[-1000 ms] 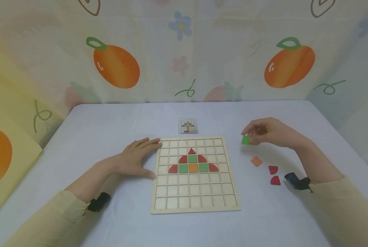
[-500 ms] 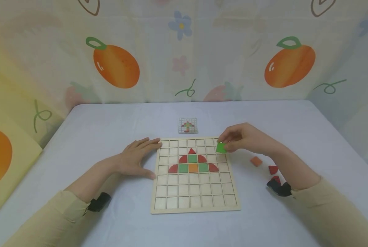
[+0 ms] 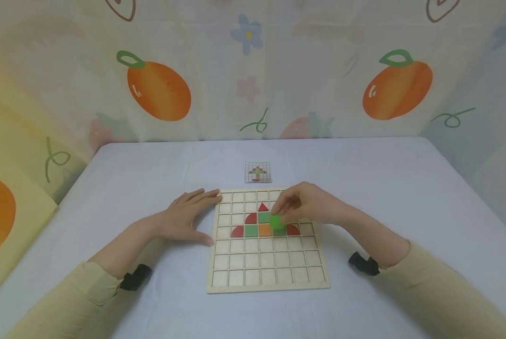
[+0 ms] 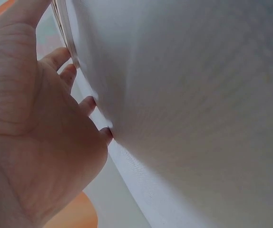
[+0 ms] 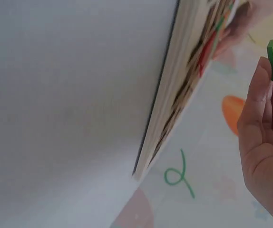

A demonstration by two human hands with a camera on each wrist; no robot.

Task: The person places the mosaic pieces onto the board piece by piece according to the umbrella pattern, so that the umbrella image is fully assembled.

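My right hand (image 3: 308, 205) pinches a green square tile (image 3: 276, 222) between thumb and fingertips, above the wooden grid board (image 3: 244, 278). In the right wrist view the tile (image 5: 272, 59) is seen edge-on, apart from the board. On the board lie a red triangle (image 3: 263, 207), red quarter-circles (image 3: 250, 218), green squares (image 3: 251, 230) and an orange square (image 3: 264, 230). The held tile and fingers cover part of this pattern. My left hand (image 3: 187, 219) rests at the board's left edge with fingers spread, thumb and fingertips touching the rim.
A small picture card (image 3: 258, 172) with a similar coloured pattern lies behind the board. All stands on a white-covered table (image 3: 159, 296). A patterned curtain (image 3: 312, 80) hangs behind it. My right forearm hides the table area where loose tiles lay.
My right hand has carried the green tile leftward from the table on the right to above the middle of the board. My left hand has stayed in place.
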